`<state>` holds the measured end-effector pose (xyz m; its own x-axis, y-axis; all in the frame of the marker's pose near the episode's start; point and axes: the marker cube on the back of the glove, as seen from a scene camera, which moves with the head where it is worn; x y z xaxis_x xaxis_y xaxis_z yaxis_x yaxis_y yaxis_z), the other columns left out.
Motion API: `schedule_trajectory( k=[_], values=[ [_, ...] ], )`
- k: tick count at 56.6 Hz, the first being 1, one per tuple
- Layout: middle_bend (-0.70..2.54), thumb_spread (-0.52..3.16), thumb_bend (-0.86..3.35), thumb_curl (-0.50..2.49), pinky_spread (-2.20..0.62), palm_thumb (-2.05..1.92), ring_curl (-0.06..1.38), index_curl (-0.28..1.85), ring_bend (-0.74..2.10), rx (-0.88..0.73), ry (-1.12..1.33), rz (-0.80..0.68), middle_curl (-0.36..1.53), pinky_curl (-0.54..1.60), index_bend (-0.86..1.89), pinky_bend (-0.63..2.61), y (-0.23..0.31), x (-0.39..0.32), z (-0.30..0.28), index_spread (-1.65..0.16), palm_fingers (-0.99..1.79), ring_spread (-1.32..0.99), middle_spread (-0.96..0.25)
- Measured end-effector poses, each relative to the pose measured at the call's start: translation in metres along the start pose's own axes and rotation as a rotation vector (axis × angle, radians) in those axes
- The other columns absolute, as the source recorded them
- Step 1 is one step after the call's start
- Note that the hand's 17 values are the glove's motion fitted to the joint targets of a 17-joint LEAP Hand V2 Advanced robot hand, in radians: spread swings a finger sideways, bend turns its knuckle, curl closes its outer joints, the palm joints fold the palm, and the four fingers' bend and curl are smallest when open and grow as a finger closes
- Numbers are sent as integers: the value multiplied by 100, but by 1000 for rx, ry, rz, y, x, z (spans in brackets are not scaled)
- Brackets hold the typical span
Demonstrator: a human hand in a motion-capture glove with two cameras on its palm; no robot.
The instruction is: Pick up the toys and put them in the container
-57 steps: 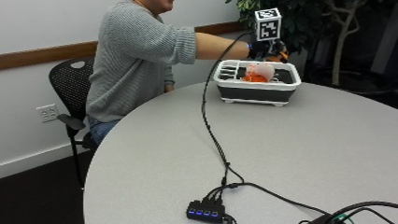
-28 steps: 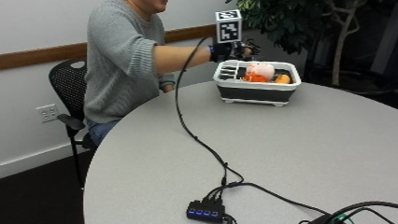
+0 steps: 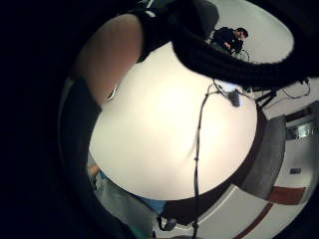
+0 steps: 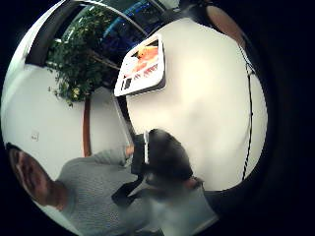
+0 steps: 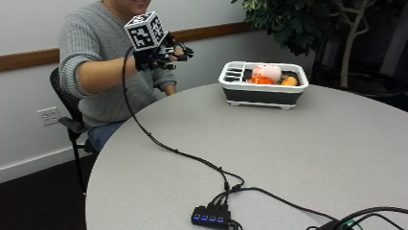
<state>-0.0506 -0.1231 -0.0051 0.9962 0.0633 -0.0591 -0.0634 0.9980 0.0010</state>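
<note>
A white container (image 5: 263, 88) with a dark base stands at the far side of the round table (image 5: 300, 148). Inside it lie a pink toy (image 5: 267, 73) and orange toys (image 5: 288, 81). My gloved right hand (image 5: 163, 52) hangs in the air well clear of the container, out past the table's edge on the person's side, fingers relaxed and holding nothing. The thumb side palm view looks down on the container (image 4: 142, 69) with an orange toy (image 4: 147, 51) showing in it. In the little finger side palm view there is only bare table (image 3: 159, 134).
A black cable (image 5: 172, 151) trails from the glove across the table to a small hub (image 5: 210, 216) near the front edge. A potted plant (image 5: 300, 24) stands behind the container. The person sits on a dark chair (image 5: 67, 120) by the wall.
My hand has drawn back from over the container, away from it and towards the person, with nothing in it. The container and toys have stayed put.
</note>
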Motion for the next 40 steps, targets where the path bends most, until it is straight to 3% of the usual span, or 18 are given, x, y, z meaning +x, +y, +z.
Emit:
schedule_trajectory(
  k=[14, 31, 40],
  values=[
    [17, 128, -3, 29, 9, -3, 26, 53, 15, -62, -10, -58, 39, 33, 21, 59, 44, -6, 22, -38, -6, -6, -16],
    [16, 130, -3, 28, 8, -3, 23, 52, 16, -131, 28, -82, 36, 34, 22, 60, 181, -48, 114, -38, -6, -6, -16],
    [17, 131, -2, 28, 8, -2, 22, 51, 16, -155, 55, -54, 34, 34, 22, 60, 211, -40, 142, -38, -5, -6, -16]
  ],
)
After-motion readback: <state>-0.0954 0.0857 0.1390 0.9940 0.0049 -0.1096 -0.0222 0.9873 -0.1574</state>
